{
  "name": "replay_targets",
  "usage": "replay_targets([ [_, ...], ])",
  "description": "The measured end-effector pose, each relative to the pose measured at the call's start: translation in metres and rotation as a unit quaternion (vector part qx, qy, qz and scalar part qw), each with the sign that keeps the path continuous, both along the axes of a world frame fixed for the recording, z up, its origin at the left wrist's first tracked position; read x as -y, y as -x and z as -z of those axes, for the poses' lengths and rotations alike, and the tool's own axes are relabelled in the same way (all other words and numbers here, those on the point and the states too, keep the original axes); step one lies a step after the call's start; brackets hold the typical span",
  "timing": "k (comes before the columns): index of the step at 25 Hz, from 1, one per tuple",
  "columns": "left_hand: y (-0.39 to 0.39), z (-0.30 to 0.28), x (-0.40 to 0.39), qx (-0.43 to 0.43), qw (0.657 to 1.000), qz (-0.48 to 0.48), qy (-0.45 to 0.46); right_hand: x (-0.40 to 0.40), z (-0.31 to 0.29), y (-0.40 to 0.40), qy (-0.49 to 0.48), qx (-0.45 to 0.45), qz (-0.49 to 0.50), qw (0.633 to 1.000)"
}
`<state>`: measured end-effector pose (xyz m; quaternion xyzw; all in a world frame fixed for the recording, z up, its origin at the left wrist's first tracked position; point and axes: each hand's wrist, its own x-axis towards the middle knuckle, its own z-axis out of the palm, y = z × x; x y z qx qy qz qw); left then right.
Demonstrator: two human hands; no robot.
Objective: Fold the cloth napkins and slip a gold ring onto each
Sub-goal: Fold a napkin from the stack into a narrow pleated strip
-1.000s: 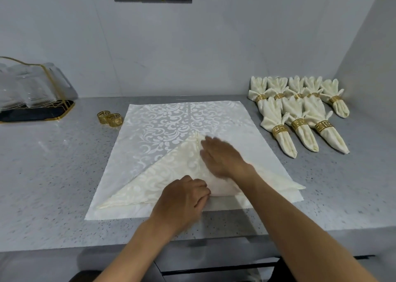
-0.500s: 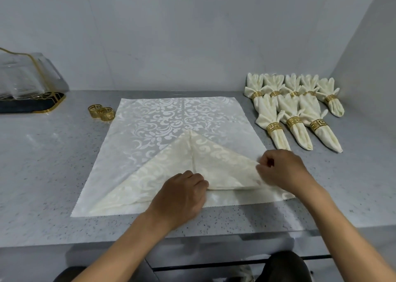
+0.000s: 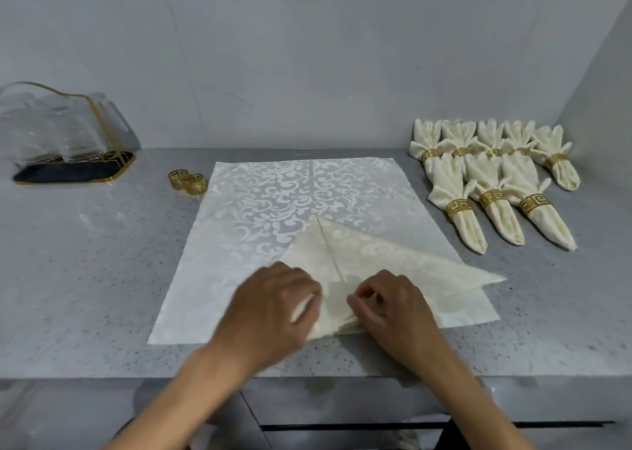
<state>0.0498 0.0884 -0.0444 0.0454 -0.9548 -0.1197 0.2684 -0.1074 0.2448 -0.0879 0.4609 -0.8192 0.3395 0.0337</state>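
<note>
- Fold step: cream napkin is being gathered at its near edge; L hand & R hand are both pinching it.
- Next, likely: a ring is being called for from the bench.

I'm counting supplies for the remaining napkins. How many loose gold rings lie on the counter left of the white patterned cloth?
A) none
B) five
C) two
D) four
C: two loose gold rings sit side by side, touching, on the counter just off the far-left corner of the white patterned cloth; every other ring in view is already on a folded napkin at the right.
</note>
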Motion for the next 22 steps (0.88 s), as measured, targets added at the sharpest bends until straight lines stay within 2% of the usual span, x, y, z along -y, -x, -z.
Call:
replay_targets([
  [2, -0.011, -0.003, 0.041, 0.038, 0.998, -0.032, 0.031, 0.005, 0.001, -0.006, -0.044, -0.04, 0.035, 0.998],
  [5, -0.013, 0.004, 0.074, 0.138, 0.988, 0.056, -0.03, 0.007, 0.005, -0.014, -0.06, -0.101, 0.051, 0.992],
  [9, -0.012, 0.013, 0.088, 0.155, 0.984, 0.082, -0.038, 0.003, 0.008, -0.016, -0.026, -0.119, 0.004, 0.993],
  [12, -0.016, 0.019, 0.103, 0.162, 0.978, 0.058, -0.115, 0.004, 0.008, -0.018, -0.011, -0.148, -0.02, 0.989],
  [14, -0.017, 0.015, 0.11, 0.226, 0.96, 0.082, -0.145, 0.005, 0.006, -0.019, -0.032, -0.199, -0.054, 0.978],
  [16, -0.012, 0.003, 0.111, 0.301, 0.938, 0.11, -0.131, 0.006, 0.005, -0.018, -0.062, -0.223, -0.079, 0.97],
  [18, -0.005, -0.008, 0.113, 0.339, 0.92, 0.109, -0.165, 0.006, -0.001, -0.019, -0.065, -0.161, -0.076, 0.982],
  [19, -0.002, -0.011, 0.112, 0.333, 0.912, 0.102, -0.216, 0.006, -0.006, -0.021, -0.063, -0.108, -0.064, 0.99],
  [22, 0.013, -0.013, 0.101, 0.259, 0.909, 0.027, -0.326, 0.005, -0.023, -0.023, -0.099, 0.054, -0.054, 0.992],
])
